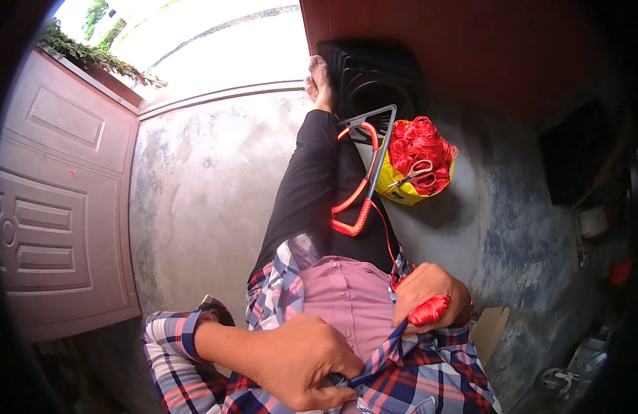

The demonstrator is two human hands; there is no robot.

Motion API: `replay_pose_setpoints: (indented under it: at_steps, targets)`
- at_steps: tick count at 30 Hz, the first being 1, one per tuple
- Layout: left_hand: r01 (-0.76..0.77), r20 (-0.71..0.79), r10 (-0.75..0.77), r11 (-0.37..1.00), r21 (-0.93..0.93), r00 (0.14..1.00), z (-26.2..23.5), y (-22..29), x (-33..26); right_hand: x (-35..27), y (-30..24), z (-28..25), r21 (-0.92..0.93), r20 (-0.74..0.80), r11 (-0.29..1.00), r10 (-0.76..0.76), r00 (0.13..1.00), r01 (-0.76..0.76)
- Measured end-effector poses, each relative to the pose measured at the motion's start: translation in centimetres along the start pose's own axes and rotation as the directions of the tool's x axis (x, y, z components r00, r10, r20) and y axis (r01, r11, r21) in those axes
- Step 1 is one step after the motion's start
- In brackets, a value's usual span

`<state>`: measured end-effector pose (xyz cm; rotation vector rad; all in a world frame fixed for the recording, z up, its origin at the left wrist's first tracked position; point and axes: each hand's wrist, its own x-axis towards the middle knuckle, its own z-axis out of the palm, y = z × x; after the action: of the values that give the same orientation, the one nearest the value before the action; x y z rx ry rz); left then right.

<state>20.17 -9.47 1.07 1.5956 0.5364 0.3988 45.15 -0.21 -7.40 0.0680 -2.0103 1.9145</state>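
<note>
My left hand (pixel 308 362) is closed, pinching the front edge of the open plaid shirt (pixel 395 386) at my waist. Higher up on the right, my right hand (pixel 433 290) is closed around a small bundle of shiny red cord (pixel 429 310), with the shirt's edge also running up to its fingers. A red strand rises from that hand to a grey bent frame (pixel 384 162) leaning on my black-trousered legs. Red cord is wound tightly around the frame's lower bar and along a curved inner piece.
Right of my legs, a yellow bag (pixel 405 194) holds tangled red cord (pixel 421 148), with scissors (pixel 419 174) on top. A black plastic object (pixel 374 72) stands beyond it, near my bare foot. At left is a panelled door (pixel 53 186) beside a bright doorway; the floor is grey concrete (pixel 202 186).
</note>
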Motion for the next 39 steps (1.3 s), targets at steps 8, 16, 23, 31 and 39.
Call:
replay_pose_setpoints:
  at_steps: [8,16,23,31,39]
  targets:
    - [-0.263,-0.171,0.372,0.852,0.452,0.913,1.0,-0.4,-0.8,-0.2,0.5,0.1,0.055,-0.052,0.998,-0.017,0.999,0.019]
    - [-0.198,-0.228,0.551,0.607,0.770,0.803,0.9,0.8,-1.5,-0.8,0.4,-0.5,0.126,0.081,0.969,-0.226,0.971,0.215]
    - [-0.266,-0.147,0.645,0.497,0.826,0.750,0.6,1.0,-0.8,-1.0,0.2,-0.2,0.117,0.105,0.981,-0.166,0.980,0.154]
    - [-0.084,-0.405,0.682,0.563,0.822,0.609,-1.2,2.1,-5.0,-4.8,0.6,-0.7,0.101,-0.216,0.986,-0.107,0.971,0.131]
    - [-0.021,-0.401,0.098,0.981,0.193,0.911,-5.4,-5.7,0.3,-1.8,3.4,-1.9,0.256,-0.478,0.941,0.321,0.817,-0.220]
